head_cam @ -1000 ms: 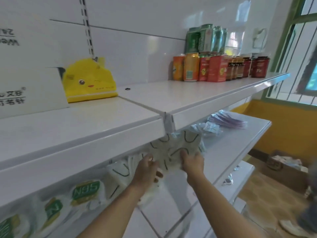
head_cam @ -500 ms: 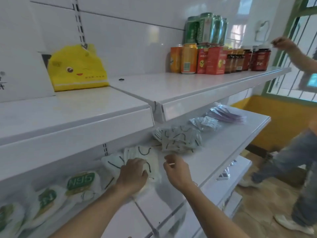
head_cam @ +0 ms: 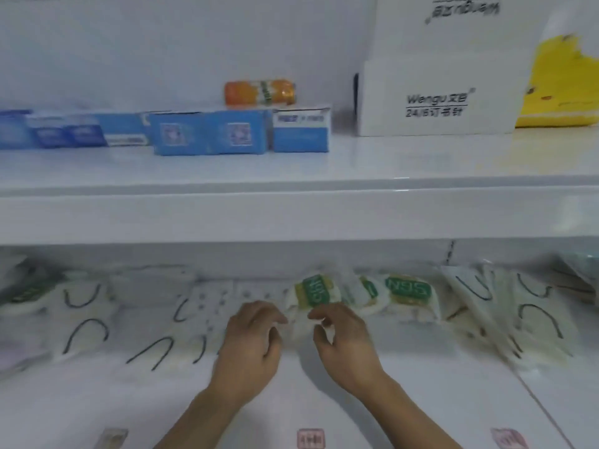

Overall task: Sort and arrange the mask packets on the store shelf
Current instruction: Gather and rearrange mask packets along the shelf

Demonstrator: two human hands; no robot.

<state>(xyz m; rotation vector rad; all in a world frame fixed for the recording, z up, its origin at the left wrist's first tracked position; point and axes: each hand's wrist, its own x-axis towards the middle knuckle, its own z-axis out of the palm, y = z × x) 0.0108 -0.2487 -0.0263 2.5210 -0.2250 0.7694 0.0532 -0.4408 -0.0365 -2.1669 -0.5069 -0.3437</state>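
A white shelf point(head_cam: 421, 400) carries a row of mask packets along its back, and an upper shelf point(head_cam: 291, 209) above it holds a white carton point(head_cam: 437, 98), blue boxes point(head_cam: 210, 132), a yellow item point(head_cam: 564, 85) and an orange can point(head_cam: 261, 91) lying on its side. On the lower shelf, packets point(head_cam: 525, 306) with dark ear loops lie at right and more at left point(head_cam: 84, 315). An N95 packet point(head_cam: 410, 294) sits just right of centre. Both hands meet at another green-labelled packet point(head_cam: 316, 294): the left hand point(head_cam: 251, 341) touches its left edge with curled fingers, and the right hand point(head_cam: 340, 338) pinches its lower edge. The picture is blurred.
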